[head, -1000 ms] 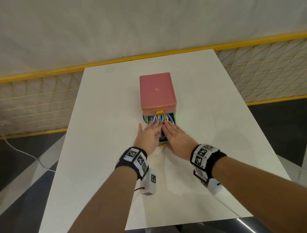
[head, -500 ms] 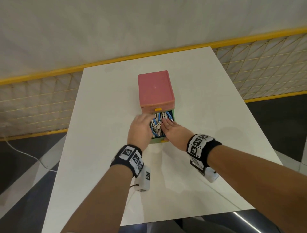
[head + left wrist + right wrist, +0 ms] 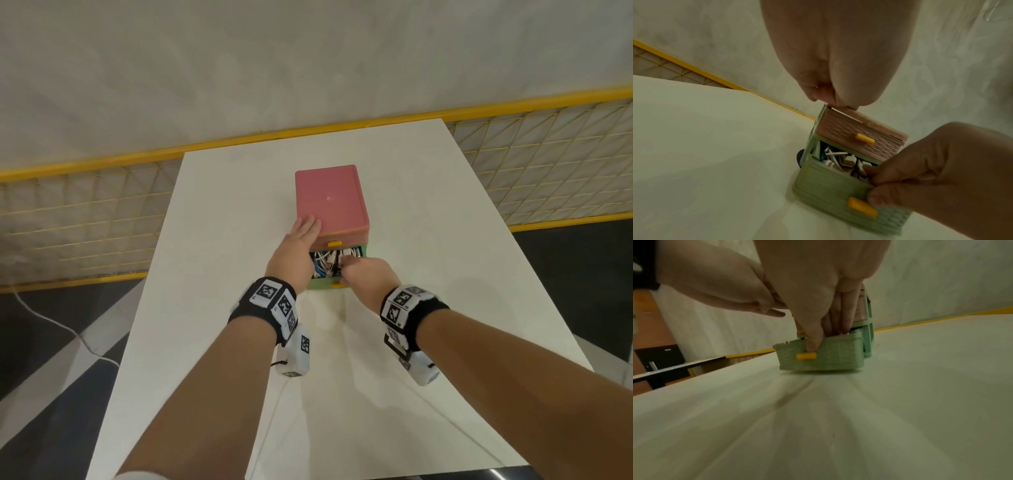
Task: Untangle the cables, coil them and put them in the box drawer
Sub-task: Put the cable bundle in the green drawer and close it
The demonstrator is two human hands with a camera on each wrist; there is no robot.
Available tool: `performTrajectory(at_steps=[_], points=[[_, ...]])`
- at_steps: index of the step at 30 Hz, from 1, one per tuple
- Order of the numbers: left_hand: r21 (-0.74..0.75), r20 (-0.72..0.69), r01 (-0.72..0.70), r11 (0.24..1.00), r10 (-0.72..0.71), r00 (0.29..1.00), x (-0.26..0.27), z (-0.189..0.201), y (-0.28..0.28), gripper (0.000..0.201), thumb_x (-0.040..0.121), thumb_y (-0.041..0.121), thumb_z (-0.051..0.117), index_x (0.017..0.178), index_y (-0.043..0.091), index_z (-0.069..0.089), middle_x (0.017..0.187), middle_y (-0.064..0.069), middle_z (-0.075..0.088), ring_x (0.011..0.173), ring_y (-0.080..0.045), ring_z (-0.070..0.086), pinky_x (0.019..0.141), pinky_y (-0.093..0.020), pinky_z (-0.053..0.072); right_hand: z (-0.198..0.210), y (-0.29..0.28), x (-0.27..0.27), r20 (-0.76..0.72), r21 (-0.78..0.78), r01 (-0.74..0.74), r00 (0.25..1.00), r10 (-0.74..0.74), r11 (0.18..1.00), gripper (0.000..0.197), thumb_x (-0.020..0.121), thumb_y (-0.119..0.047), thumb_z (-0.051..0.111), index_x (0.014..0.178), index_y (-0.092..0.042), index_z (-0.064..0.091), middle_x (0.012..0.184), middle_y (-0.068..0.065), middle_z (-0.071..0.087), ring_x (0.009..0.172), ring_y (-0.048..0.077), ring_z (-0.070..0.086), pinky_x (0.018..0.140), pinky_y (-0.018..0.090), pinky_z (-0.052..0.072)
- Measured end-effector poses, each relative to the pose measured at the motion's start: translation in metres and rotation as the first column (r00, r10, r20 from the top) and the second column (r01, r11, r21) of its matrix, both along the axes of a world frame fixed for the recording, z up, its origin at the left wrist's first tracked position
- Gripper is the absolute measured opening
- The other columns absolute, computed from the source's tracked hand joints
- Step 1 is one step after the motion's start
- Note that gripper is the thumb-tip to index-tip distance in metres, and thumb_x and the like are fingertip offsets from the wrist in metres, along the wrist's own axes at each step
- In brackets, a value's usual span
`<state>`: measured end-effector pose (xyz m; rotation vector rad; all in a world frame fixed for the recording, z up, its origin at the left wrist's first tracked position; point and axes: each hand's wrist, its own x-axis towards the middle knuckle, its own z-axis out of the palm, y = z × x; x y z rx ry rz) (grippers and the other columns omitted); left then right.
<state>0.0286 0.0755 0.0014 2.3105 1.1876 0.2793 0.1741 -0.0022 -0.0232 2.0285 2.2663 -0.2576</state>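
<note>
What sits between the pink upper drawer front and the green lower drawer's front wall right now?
Coiled white and blue cables fill that gap in the green lower drawer, below the pink upper drawer; left wrist view.

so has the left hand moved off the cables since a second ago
Yes. The left hand has gone from the cables in the open green drawer up and away from the person, onto the near left corner of the pink box top.

A white table (image 3: 445, 308) carries the drawer box (image 3: 330, 202) (pink-topped).
</note>
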Motion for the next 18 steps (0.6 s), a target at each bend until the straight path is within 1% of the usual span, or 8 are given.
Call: performTrajectory(at_steps=[4, 7, 9, 11, 12, 14, 16, 18], points=[[0.018, 0.021, 0.000, 1.000, -0.001, 1.000, 0.000, -0.006, 0.001, 0.081, 0.083, -0.018, 0.042, 0.154, 0.015, 0.020, 0.163, 0.000, 0.013, 0.150, -0.014, 0.003, 0.122, -0.032, 0.010, -0.009, 0.002, 0.003, -0.040, 0.042, 0.017, 0.999, -0.016, 0.999, 0.033, 0.090, 0.002, 0.040, 0.119, -0.003, 0.055, 0.135, 0.015, 0.049, 0.123, 0.030, 0.049, 0.092, 0.040, 0.047], [0.001, 0.026, 0.003, 1.000, -0.003, 1.000, -0.001, -0.008, 0.004, 0.083, 0.081, -0.019, 0.041, 0.154, 0.016, 0.020, 0.163, 0.001, 0.013, 0.150, -0.013, 0.002, 0.122, -0.036, 0.011, -0.007, 0.002, 0.004, -0.127, 0.119, 0.076, 0.990, -0.061, 0.990, 0.030, 0.086, 0.004, 0.043, 0.109, -0.007, 0.060, 0.118, 0.011, 0.061, 0.108, 0.031, 0.057, 0.082, 0.038, 0.049], [0.011, 0.044, -0.007, 1.000, 0.006, 0.999, -0.001, -0.010, 0.003, 0.082, 0.082, -0.019, 0.040, 0.154, 0.016, 0.021, 0.162, 0.002, 0.014, 0.150, -0.012, 0.003, 0.121, -0.029, 0.009, -0.008, -0.002, 0.000, -0.234, 0.191, 0.074, 0.972, -0.027, 0.979, 0.033, 0.084, 0.006, 0.045, 0.111, -0.005, 0.061, 0.114, 0.014, 0.065, 0.104, 0.033, 0.060, 0.083, 0.040, 0.050], [0.016, 0.062, -0.012, 1.000, 0.011, 0.998, 0.000, -0.011, 0.001, 0.080, 0.083, -0.018, 0.040, 0.153, 0.016, 0.022, 0.162, 0.002, 0.014, 0.150, -0.011, 0.003, 0.118, -0.023, 0.008, -0.014, -0.005, -0.008, -0.282, 0.173, 0.045, 0.960, 0.005, 0.984, 0.049, 0.085, 0.009, 0.043, 0.131, -0.006, 0.051, 0.138, 0.014, 0.052, 0.117, 0.032, 0.054, 0.096, 0.041, 0.046], [0.014, 0.064, -0.011, 1.000, 0.010, 0.998, 0.000, -0.011, 0.001, 0.079, 0.083, -0.018, 0.040, 0.153, 0.016, 0.022, 0.162, 0.002, 0.014, 0.150, -0.011, 0.003, 0.117, -0.022, 0.007, -0.017, -0.004, -0.013, -0.245, 0.140, 0.037, 0.970, -0.002, 0.989, 0.056, 0.086, 0.009, 0.041, 0.140, -0.007, 0.040, 0.148, 0.012, 0.040, 0.124, 0.030, 0.048, 0.104, 0.038, 0.040], [0.004, 0.054, -0.008, 1.000, 0.008, 0.999, -0.001, -0.010, 0.001, 0.079, 0.084, -0.018, 0.038, 0.154, 0.016, 0.021, 0.163, 0.003, 0.013, 0.150, -0.010, 0.002, 0.118, -0.022, 0.007, -0.026, 0.005, -0.019, -0.146, 0.084, 0.013, 0.989, 0.000, 0.996, 0.059, 0.090, 0.006, 0.038, 0.146, -0.008, 0.025, 0.155, 0.010, 0.026, 0.134, 0.027, 0.037, 0.116, 0.034, 0.025], [0.000, 0.047, -0.008, 1.000, 0.008, 0.999, -0.001, -0.009, 0.001, 0.080, 0.083, -0.018, 0.037, 0.154, 0.016, 0.021, 0.163, 0.003, 0.012, 0.150, -0.010, 0.002, 0.117, -0.022, 0.008, -0.032, 0.016, -0.017, -0.178, 0.045, 0.002, 0.984, 0.006, 0.999, 0.059, 0.090, 0.005, 0.037, 0.146, -0.008, 0.023, 0.154, 0.010, 0.028, 0.138, 0.024, 0.034, 0.118, 0.032, 0.019], [-0.003, 0.055, -0.010, 1.000, 0.010, 0.998, -0.001, -0.007, 0.000, 0.080, 0.083, -0.018, 0.036, 0.154, 0.016, 0.021, 0.162, 0.003, 0.013, 0.150, -0.010, 0.002, 0.117, -0.020, 0.009, -0.031, 0.019, -0.012, -0.345, 0.063, 0.019, 0.939, 0.004, 0.998, 0.059, 0.087, 0.008, 0.043, 0.142, -0.012, 0.037, 0.146, 0.009, 0.042, 0.132, 0.025, 0.043, 0.113, 0.033, 0.031]])
